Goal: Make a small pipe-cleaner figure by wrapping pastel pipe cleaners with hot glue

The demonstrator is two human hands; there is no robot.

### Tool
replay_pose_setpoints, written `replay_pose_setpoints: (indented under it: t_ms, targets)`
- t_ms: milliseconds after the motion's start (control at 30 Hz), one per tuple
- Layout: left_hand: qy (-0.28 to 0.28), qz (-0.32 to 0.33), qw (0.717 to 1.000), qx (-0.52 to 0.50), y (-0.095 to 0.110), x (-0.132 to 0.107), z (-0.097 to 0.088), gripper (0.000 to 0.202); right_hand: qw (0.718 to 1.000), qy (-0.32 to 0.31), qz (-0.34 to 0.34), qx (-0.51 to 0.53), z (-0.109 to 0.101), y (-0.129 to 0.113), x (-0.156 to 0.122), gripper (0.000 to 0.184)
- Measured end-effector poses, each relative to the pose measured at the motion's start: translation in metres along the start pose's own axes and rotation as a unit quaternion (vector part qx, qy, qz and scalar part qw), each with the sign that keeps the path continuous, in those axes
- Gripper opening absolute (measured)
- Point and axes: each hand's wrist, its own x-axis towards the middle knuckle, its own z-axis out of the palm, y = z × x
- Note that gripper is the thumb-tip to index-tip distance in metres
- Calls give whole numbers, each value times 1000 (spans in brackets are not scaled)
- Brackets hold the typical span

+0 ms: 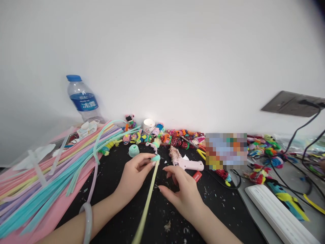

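Pinching left hand (pixel 134 174): round mint-green fuzzy coil (pixel 156 158)
Long pale-yellow fuzzy strip (pixel 149 193): coil's six o'clock
Right hand (pixel 184 189): spread

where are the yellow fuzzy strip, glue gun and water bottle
Yellow fuzzy strip (pixel 148 198), head view: middle of its length.
Glue gun (pixel 190 164), head view: pale pink handle.
Water bottle (pixel 85 102), head view: blue label.

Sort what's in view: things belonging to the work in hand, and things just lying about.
Belongs, seemingly:
mint-green piece, in the left hand
pale yellow strip meeting it
pastel fuzzy stems, probably supply
pale pink glue gun, probably

Just lying about, seemingly:
water bottle
white tub
long white bar
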Motion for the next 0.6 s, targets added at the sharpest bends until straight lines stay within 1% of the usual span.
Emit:
replay_pose_setpoints:
  t_ms: [67,167,267,333,400,500,600]
  targets:
    - [18,-32,999,-23,1,4,-1,22,1000,-10,-15,3,0,-1,-1,32]
    - [9,-82,994,-74,2,6,-2,30,1000,-7,-19,3,3,0,-1,28]
    - [-22,-126,978,-164,2,5,-3,34,1000,21,16,13,5,4,2,24]
    - [-51,-143,965,-215,2,4,-3,34,998,33,40,26,5,7,5,24]
    - [-82,-151,955,-241,2,3,-3,33,997,38,56,46,6,9,7,25]
    - [-115,-157,949,-248,3,1,-2,27,990,48,82,108,7,9,10,22]
    - [-138,-160,947,-244,5,-1,0,24,965,56,123,226,9,9,11,15]
